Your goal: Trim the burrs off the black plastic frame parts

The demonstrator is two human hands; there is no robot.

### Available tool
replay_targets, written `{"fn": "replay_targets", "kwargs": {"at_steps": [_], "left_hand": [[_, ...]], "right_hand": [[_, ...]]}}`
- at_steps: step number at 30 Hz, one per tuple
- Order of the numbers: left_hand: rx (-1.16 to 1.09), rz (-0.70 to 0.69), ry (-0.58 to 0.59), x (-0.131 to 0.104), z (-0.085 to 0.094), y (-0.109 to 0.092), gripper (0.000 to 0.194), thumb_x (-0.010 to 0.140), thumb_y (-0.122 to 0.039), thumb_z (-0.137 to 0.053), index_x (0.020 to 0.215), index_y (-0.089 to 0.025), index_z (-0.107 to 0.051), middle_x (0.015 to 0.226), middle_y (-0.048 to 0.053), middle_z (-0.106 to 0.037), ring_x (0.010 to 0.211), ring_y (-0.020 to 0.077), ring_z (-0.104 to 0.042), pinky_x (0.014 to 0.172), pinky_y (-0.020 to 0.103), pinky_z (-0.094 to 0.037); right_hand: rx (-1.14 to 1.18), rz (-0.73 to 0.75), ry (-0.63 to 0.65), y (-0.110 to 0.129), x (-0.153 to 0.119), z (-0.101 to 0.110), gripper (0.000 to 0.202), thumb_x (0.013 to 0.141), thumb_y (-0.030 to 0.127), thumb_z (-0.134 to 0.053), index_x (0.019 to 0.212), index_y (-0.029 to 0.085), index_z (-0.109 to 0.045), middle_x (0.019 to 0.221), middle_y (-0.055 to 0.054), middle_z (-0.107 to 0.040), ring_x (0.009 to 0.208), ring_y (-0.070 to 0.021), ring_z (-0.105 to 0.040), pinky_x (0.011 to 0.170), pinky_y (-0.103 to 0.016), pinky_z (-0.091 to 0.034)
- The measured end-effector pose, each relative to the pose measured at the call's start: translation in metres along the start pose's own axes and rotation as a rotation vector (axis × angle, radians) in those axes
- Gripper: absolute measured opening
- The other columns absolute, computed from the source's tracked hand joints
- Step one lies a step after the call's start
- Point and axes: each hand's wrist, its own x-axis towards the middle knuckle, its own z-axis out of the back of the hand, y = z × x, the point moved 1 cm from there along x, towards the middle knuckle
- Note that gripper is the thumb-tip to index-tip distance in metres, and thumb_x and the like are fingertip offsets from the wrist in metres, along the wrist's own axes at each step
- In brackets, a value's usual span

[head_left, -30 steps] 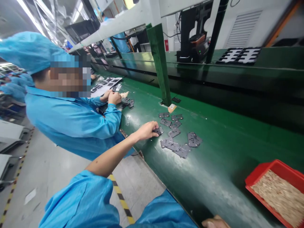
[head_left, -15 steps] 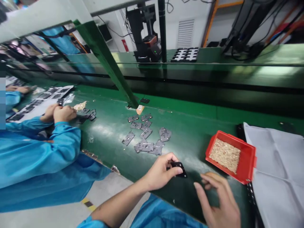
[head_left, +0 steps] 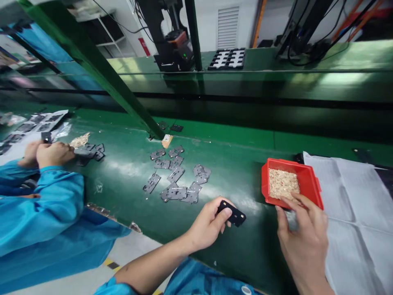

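Observation:
My left hand point(head_left: 206, 225) holds a flat black plate point(head_left: 236, 214) with small light spots on it, thumb on top, above the green bench. To its right, my right hand point(head_left: 307, 229) is at the near edge of a red bin point(head_left: 310, 185), fingers apart over the rim and thumb outside. Small pale pieces point(head_left: 281, 182) fill part of the bin. Flat dark plates point(head_left: 177, 193) lie loosely grouped beyond my left hand, some overlapping.
At the left, a co-worker's hands point(head_left: 53, 154) hold a dark part near a pale heap point(head_left: 80, 140) and more plates. A green post point(head_left: 107, 78) slants down to the bench point(head_left: 129, 184). White sheeting point(head_left: 346, 233) lies at the right.
My right hand has moved right and forward to the red bin. My left hand still holds the black plate, now tilted differently. The camera view has shifted to the right.

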Motion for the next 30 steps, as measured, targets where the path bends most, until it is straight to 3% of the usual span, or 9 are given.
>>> {"fn": "replay_targets", "kwargs": {"at_steps": [3,6,9,14,22,30], "left_hand": [[-0.035,-0.002,0.023,-0.004,-0.007,-0.003,0.048,0.107,-0.06,-0.055,0.111,-0.013,-0.062,0.071,-0.001,-0.061,0.053,0.0094,-0.051,0.053,0.021,-0.042],[-0.127,-0.037,0.082,-0.007,-0.017,-0.005,0.045,0.109,-0.058,-0.055,0.112,-0.013,-0.06,0.072,0.0,-0.063,0.055,0.0106,-0.054,0.057,0.023,-0.046],[-0.176,-0.076,0.152,-0.009,-0.025,-0.008,0.044,0.11,-0.057,-0.053,0.111,-0.013,-0.06,0.078,0.003,-0.064,0.063,0.0126,-0.058,0.065,0.026,-0.05],[-0.224,-0.067,0.246,-0.009,-0.03,-0.011,0.045,0.109,-0.056,-0.052,0.113,-0.012,-0.062,0.08,0.004,-0.062,0.066,0.0143,-0.056,0.064,0.026,-0.047],[-0.232,-0.059,0.162,-0.003,-0.042,-0.014,0.044,0.109,-0.056,-0.047,0.098,-0.015,-0.06,0.068,0.0,-0.057,0.058,0.0135,-0.052,0.058,0.026,-0.042],[-0.171,-0.068,0.149,0.003,-0.052,-0.016,0.047,0.111,-0.059,-0.044,0.1,-0.016,-0.06,0.066,-0.001,-0.053,0.058,0.0136,-0.05,0.057,0.026,-0.039]], "right_hand": [[0.104,-0.117,-0.016,0.02,-0.004,0.017,0.024,0.103,0.032,-0.071,0.122,0.019,-0.072,0.128,-0.018,-0.068,0.113,-0.0324,-0.069,0.104,-0.051,-0.055],[0.404,-0.203,0.248,0.042,-0.016,0.021,0.025,0.106,0.037,-0.066,0.127,0.023,-0.07,0.113,-0.01,-0.073,0.09,-0.0218,-0.074,0.081,-0.034,-0.064],[0.662,-0.275,0.48,0.056,-0.028,0.017,0.015,0.11,0.028,-0.058,0.123,0.025,-0.066,0.089,0.001,-0.075,0.069,-0.0148,-0.075,0.064,-0.022,-0.063],[0.604,-0.257,0.404,0.057,-0.032,0.019,0.011,0.108,0.021,-0.062,0.115,0.025,-0.069,0.081,0.004,-0.074,0.06,-0.0112,-0.072,0.06,-0.017,-0.06],[0.556,-0.171,0.365,0.056,-0.026,0.031,0.018,0.107,0.017,-0.063,0.119,0.024,-0.073,0.075,0.005,-0.068,0.054,-0.0098,-0.067,0.058,-0.017,-0.058],[0.566,-0.15,0.36,0.044,-0.025,0.036,0.021,0.107,0.018,-0.063,0.124,0.025,-0.072,0.077,0.004,-0.067,0.056,-0.0097,-0.066,0.06,-0.018,-0.058]]}}
